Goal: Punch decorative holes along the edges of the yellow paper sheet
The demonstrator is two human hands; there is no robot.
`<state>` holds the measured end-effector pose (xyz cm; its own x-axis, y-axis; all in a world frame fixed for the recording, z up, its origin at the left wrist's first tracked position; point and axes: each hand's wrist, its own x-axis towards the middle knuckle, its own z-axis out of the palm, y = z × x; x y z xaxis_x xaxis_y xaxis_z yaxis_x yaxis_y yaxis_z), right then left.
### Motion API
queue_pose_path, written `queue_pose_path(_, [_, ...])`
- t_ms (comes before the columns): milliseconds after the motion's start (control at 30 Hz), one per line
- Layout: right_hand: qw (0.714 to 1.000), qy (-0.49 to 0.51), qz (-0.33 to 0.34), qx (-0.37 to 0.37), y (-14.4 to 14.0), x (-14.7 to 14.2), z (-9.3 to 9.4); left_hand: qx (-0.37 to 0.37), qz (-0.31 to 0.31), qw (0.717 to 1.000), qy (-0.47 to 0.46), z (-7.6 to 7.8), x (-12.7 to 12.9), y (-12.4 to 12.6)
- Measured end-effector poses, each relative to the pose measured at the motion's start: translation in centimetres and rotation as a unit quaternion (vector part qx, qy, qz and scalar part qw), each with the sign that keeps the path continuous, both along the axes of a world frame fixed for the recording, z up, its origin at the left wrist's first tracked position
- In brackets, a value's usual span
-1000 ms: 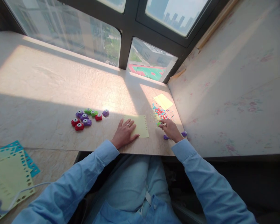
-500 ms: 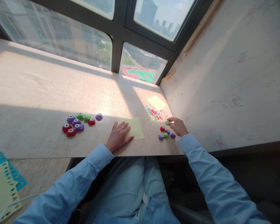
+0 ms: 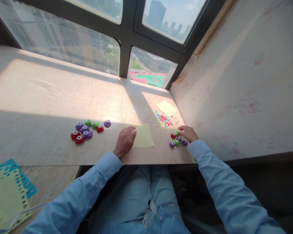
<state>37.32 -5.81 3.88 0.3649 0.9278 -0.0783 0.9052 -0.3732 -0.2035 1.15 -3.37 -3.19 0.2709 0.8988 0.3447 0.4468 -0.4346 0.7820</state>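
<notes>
Thirteen punches (image 3: 88,130), two yellow sheets (image 3: 143,136)

I sat at a stone window ledge (image 3: 51,94) high in an apartment-like room. Big windows (image 3: 63,35) looked down on towers and a sports court (image 3: 150,78). Faded flowered wallpaper (image 3: 241,81) met the ledge's right edge.

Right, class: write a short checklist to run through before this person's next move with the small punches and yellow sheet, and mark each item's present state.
1. Left hand rests on the yellow sheet: ok.
2. Sheet lies flat on the counter: ok.
3. Right hand reaches the green punch: ok.
4. Fingers closed on that punch: cannot tell.
5. Punch over the sheet: not ok, it sits apart.
6. Confetti pile off the sheet: ok.
</notes>
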Motion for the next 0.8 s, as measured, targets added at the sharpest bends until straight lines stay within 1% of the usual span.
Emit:
queue_pose_path(33, [1.0,-0.002,-0.002,0.012,-0.1,-0.3,0.3,-0.031,0.029,0.998,-0.055,0.1,-0.1,0.3])
queue_pose_path(100, [0.998,-0.002,-0.003,0.059,-0.5,-1.2,0.9,-0.088,0.082,0.979,-0.161,0.1,-0.4,0.8])
queue_pose_path(167, [0.992,0.012,0.012,0.125,-1.2,-2.8,1.6,-0.128,0.115,0.954,-0.247,0.0,-0.5,1.3])
queue_pose_path(200, [0.987,0.023,0.031,0.154,-1.6,-3.9,1.8,-0.142,0.121,0.943,-0.277,-0.1,-0.6,1.4])
queue_pose_path(267, [0.974,0.048,0.079,0.207,-2.5,-6.4,1.9,-0.158,0.125,0.93,-0.308,-0.2,-0.5,1.5])
queue_pose_path(300, [0.967,0.062,0.113,0.221,-3.1,-7.7,1.7,-0.16,0.125,0.929,-0.309,-0.1,-0.5,1.5])
queue_pose_path(367, [0.954,0.104,0.183,0.216,-4.1,-10.3,0.6,-0.152,0.121,0.936,-0.294,0.0,-0.4,1.1])
queue_pose_path(433, [0.941,0.147,0.229,0.203,-4.9,-12.4,-1.4,-0.14,0.119,0.953,-0.24,0.4,-0.3,0.6])
queue_pose_path(500, [0.925,0.179,0.263,0.207,-5.5,-13.8,-3.9,-0.11,0.115,0.971,-0.179,1.0,-0.3,-0.1])
queue_pose_path(567, [0.915,0.194,0.275,0.221,-5.8,-14.5,-6.3,-0.058,0.096,0.989,-0.101,1.8,-0.6,-0.7])
queue_pose_path(633, [0.911,0.195,0.267,0.246,-6.0,-14.7,-8.2,0.002,0.064,0.998,0.007,2.9,-1.2,-1.2])
queue_pose_path(700, [0.907,0.206,0.248,0.271,-6.1,-14.6,-9.2,0.039,0.066,0.99,0.117,4.2,-2.1,-1.4])
queue_pose_path(800, [0.902,0.225,0.236,0.282,-6.3,-14.3,-9.6,0.035,0.114,0.955,0.272,5.9,-4.2,-1.2])
